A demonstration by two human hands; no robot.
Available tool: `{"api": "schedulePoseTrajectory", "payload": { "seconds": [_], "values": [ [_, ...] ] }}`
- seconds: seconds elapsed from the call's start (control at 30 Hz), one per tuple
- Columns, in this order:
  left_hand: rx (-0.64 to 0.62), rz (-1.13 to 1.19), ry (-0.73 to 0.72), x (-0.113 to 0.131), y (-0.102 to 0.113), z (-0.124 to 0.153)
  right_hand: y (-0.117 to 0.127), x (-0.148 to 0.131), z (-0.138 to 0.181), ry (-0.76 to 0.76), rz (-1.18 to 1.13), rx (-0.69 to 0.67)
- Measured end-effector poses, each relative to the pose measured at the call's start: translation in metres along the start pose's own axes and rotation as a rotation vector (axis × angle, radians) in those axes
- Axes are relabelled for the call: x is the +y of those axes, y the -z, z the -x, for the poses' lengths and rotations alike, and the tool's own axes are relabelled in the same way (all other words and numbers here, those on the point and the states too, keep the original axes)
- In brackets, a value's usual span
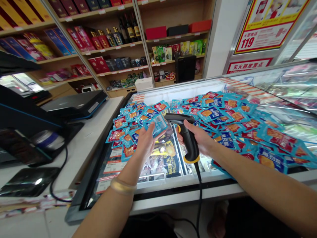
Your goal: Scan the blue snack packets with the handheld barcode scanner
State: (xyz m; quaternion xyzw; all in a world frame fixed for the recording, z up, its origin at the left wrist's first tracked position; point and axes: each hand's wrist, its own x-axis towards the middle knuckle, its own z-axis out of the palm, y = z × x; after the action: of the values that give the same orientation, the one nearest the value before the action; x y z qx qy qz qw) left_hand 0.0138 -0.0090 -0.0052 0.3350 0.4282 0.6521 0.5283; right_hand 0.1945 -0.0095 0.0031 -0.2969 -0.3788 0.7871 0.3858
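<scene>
My left hand (pixel 146 140) is closed on a blue snack packet (pixel 158 125), its pale printed back with a barcode turned up. In my right hand (pixel 198 135) is a black and yellow barcode scanner (pixel 189 138), its head pointing left towards that packet. A cable runs down from the scanner's grip. Many blue, red and orange snack packets lie on the glass freezer top: a smaller heap (pixel 121 122) on the left and a larger heap (pixel 230 112) on the right. Between them, bare glass shows goods inside the freezer.
A white counter (pixel 84 148) on the left carries a weighing scale (pixel 76 102) and a dark monitor stand. Shelves (pixel 114 49) with bottles and boxes stand behind. The freezer's front edge (pixel 178 195) runs close to me, and the scanner cable (pixel 199 198) hangs over it.
</scene>
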Motion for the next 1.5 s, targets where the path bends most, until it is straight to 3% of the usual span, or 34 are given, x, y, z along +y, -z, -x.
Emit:
{"api": "schedulePoseTrajectory", "payload": {
  "seconds": [0.8,1.0,1.13,1.37,1.5],
  "values": [
    [-0.039,-0.036,-0.003,-0.002,0.0,0.001,0.002,0.001,-0.004,-0.007,-0.006,0.003],
    [-0.014,-0.123,-0.086,-0.005,-0.007,-0.004,0.0,-0.018,0.0,0.056,-0.081,-0.009],
    [-0.188,-0.378,-0.238,-0.008,-0.032,-0.012,0.015,-0.048,0.015,0.202,-0.093,0.018],
    [-0.526,-1.001,-0.697,-0.021,-0.108,-0.028,0.076,-0.084,0.059,0.293,-0.034,0.247],
    [-0.633,-1.236,-0.734,-0.035,-0.14,-0.036,0.103,-0.084,0.073,0.308,-0.073,0.345]
  ]
}}
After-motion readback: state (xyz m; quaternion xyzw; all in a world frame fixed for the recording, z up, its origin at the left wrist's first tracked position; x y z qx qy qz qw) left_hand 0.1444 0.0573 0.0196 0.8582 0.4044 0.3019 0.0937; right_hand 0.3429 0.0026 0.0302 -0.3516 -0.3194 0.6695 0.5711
